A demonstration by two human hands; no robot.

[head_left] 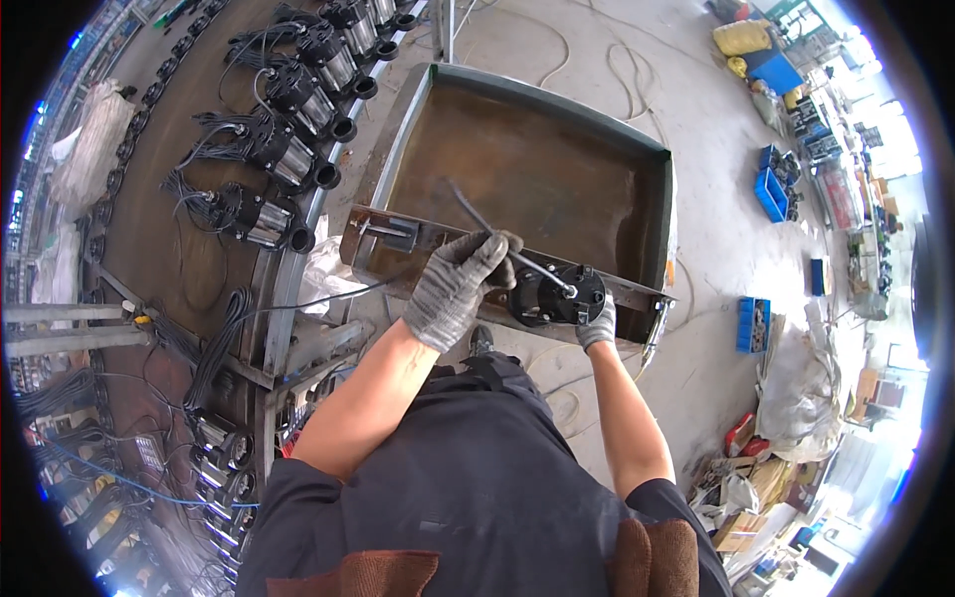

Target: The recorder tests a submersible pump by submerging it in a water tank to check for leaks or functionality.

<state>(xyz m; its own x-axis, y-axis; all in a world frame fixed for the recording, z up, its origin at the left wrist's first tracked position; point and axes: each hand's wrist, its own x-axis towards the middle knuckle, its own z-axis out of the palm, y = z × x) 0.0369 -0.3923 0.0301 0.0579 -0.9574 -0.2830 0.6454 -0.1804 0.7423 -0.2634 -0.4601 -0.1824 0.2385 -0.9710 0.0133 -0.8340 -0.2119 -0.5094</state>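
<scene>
my left hand (pixel 463 279) and my right hand (pixel 600 323) both wear gray gloves. my left hand is closed around a thick dark cord (pixel 533 267). the cord goes down to the top of a round black pump (pixel 553 300), and its other part sticks out past my fingers over the tub. my right hand is against the near right side of the pump. most of it is hidden there, so i cannot tell if its fingers are squeezing.

the pump is in front of me, at the near edge of a big metal tub (pixel 557 95), a bit to the right. i cannot tell if it rests on the edge. the tub is brown inside.

on my left, more pumps (pixel 284 154), black and shiny silver, lie in a row on a brown belt (pixel 199 90). each one is near bunches of black cord. a loop of black cord (pixel 214 358) hangs closer to me. far off on my right, blue bins (pixel 753 324) sit on the gray floor (pixel 716 219), near a big pale sheet (pixel 801 388).
</scene>
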